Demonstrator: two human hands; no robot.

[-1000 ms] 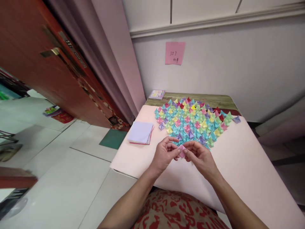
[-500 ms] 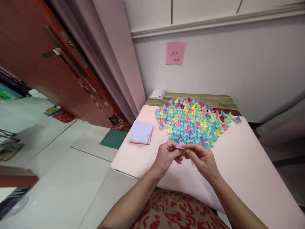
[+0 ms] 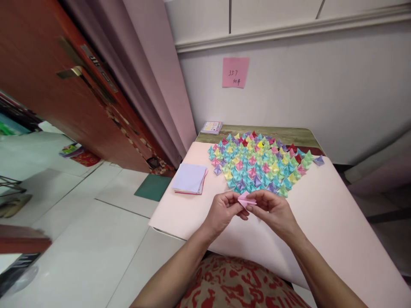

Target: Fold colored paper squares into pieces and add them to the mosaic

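Observation:
A small pink folded paper piece [image 3: 245,201] is held up between both hands, over the near part of the table. My left hand [image 3: 224,209] pinches its left side between thumb and fingers. On its right side, my right hand [image 3: 271,209] grips it the same way, thumb below. Just beyond the fingers spreads a wide cluster of folded paper stars [image 3: 257,164] in blue, green, yellow, pink, purple and red. One purple folded piece [image 3: 319,160] lies apart at the cluster's right edge.
On the left of the pink-covered table [image 3: 327,222] lies a stack of square paper [image 3: 190,178], purple on top. A small pack [image 3: 212,127] sits at the far left corner. A pink note [image 3: 235,72] is on the wall. A wooden door [image 3: 80,98] stands left.
The pink paper has been turned and opened a little, so more of its folded faces show. My right fingers have shifted slightly on it. The stars and the paper stack stay put.

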